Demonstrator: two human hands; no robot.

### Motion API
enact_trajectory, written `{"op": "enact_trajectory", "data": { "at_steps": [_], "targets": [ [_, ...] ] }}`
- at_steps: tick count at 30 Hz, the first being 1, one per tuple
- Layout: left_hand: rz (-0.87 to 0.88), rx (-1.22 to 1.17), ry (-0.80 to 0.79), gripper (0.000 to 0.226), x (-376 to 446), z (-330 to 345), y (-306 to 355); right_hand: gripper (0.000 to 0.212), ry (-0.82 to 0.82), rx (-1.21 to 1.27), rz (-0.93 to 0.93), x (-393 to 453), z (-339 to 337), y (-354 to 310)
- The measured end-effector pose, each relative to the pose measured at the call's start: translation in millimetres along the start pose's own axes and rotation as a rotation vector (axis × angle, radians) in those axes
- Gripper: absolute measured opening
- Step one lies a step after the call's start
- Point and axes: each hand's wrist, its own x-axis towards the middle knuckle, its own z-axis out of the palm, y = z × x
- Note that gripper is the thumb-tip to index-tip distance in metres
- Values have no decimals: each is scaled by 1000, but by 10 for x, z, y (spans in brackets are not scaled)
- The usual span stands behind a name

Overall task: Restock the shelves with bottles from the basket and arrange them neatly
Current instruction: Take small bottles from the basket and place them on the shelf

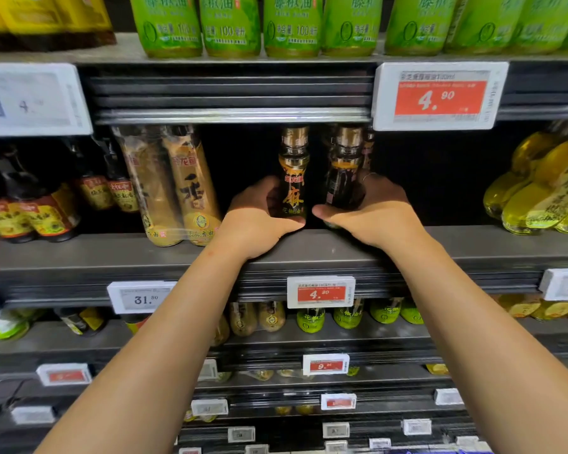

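L hand (pixel 259 221) is wrapped round the lower part of a dark bottle (pixel 293 178), thumb across the front near the base, fingers going behind. R hand (pixel 371 211) grips a second dark bottle (pixel 345 172) the same way, thumb low in front, fingers curled round the far side; a thin ring shows on one finger. Both bottles stand upright, just beside each other w/ a narrow gap between, bases at the front part of the middle shelf (pixel 473 247). Gold-coloured caps reach up to just under the shelf above. A third similar bottle sits partly hidden behind the R one.

To the L on the same shelf: two tall pale-brown bottles (pixel 174 188) wrapped together in clear film, then small dark bottles w/ red-and-yellow labels (pixel 36 214). Far R: yellow oil bottles (pixel 538 191).

Shelf above carries a row of green-label bottles (pixel 292 24). Red price tag (pixel 440 96) reads 4.90; a smaller one (pixel 321 292) below the hands reads the same. White tag (pixel 141 298) reads 31.50. Lower shelves hold more green and yellow bottles, blurry.
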Motion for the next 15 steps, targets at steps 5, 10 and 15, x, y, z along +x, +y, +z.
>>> {"op": "enact_trajectory", "data": {
  "at_steps": [5,10,15],
  "targets": [
    [-17,-6,3,78,19,5,-19,78,-77,150,-30,-89,-42,110],
    [-17,3,-1,73,23,3,-9,60,-83,144,-51,-77,-52,116],
    [-18,-17,-4,74,4,-12,2,51,-6,63,-24,-71,4,57]
  ]
}}
